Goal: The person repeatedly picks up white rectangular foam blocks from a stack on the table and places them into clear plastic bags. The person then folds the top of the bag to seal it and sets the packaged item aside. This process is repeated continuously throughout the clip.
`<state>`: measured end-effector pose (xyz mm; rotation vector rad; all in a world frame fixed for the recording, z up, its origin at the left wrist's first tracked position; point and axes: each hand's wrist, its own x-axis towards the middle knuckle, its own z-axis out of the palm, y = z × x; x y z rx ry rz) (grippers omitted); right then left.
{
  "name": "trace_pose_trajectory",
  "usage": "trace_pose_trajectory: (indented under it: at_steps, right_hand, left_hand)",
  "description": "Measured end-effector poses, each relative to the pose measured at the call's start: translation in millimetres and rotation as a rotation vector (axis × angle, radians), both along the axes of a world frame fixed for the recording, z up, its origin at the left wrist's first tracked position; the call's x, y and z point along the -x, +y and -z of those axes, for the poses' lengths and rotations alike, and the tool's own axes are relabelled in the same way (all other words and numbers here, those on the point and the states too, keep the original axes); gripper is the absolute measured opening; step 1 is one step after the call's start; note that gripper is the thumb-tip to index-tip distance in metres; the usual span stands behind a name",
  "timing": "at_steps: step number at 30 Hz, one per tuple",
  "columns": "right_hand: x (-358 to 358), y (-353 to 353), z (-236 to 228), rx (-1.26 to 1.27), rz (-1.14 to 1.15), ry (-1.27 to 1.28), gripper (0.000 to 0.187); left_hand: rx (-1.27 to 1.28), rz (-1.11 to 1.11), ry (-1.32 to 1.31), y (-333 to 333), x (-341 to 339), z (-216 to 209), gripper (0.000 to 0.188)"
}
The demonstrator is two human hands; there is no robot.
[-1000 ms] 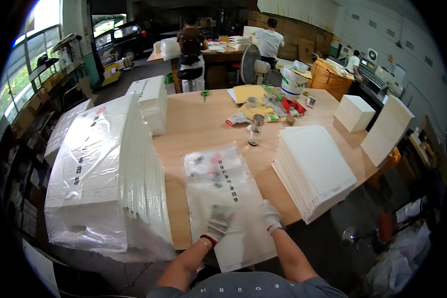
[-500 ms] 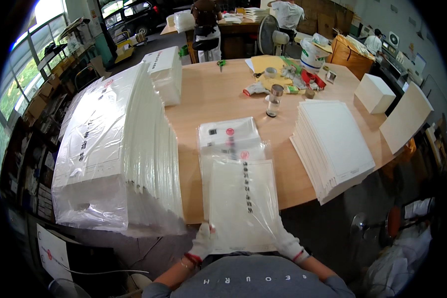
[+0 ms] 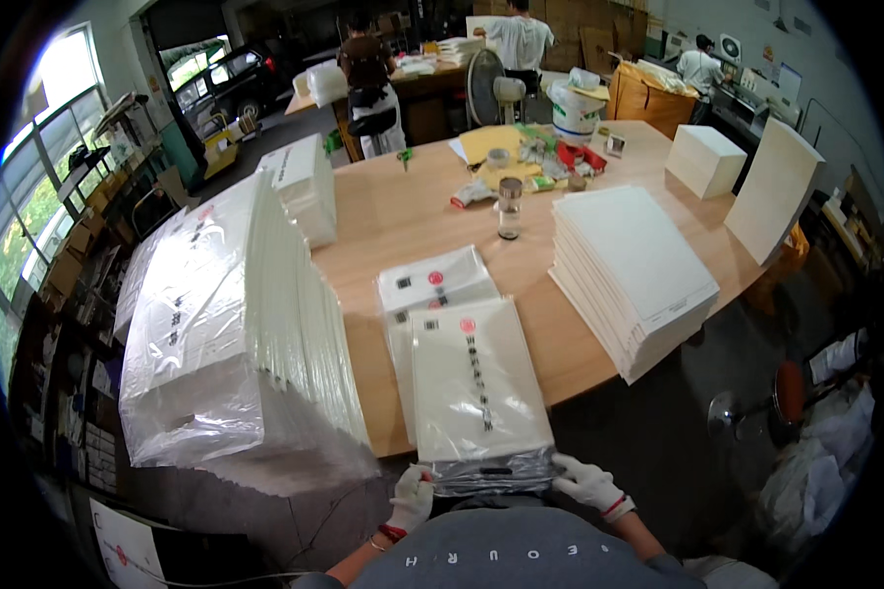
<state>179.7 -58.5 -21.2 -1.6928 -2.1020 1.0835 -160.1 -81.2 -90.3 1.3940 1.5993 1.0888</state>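
Note:
A clear plastic bag [image 3: 440, 481] holds a stack of cream paper sheets [image 3: 462, 378] with black characters and a red round mark. It lies over the table's near edge, its loose end with a dark handle slot toward me. My left hand [image 3: 411, 499], in a white glove, closes on the bag's near left corner. At the near right corner my right hand [image 3: 591, 485], also gloved, has its fingers bent on the bag's edge. Their fingertips are partly hard to make out. Beneath and beyond this bag lies another printed bag [image 3: 444, 267].
Tall piles of filled plastic bags [image 3: 201, 294] stand at the left. A stack of cream sheets [image 3: 634, 255] sits at the right, with a glass bottle [image 3: 509, 208] left of it. Farther back are a white bucket [image 3: 574, 110], a fan [image 3: 482, 86] and several people.
The sheets now sit farther into the bag, away from me, and its loose near end shows with the slot. My hands have moved to its near corners. The whole view has shifted slightly.

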Motion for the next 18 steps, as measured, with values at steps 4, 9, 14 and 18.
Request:
trace_pose_trajectory:
  at_steps: [4,9,14,18]
  right_hand:
    - [0,37,70,0.426,0.962,0.979,0.042]
    - [97,53,5,0.433,0.406,1.186,0.037]
    - [182,113,-105,-0.146,-0.135,1.057,0.03]
    - [265,121,-198,0.393,-0.527,1.318,0.024]
  left_hand:
    - [-0.224,0.194,0.073,46,-37,-74,0.007]
    - [-0.534,0.401,0.34,51,-20,-217,0.009]
    - [-0.538,0.081,-0.431,-4,75,-269,0.029]
    - [-1.215,-0.48,-0.216,15,162,-336,0.005]
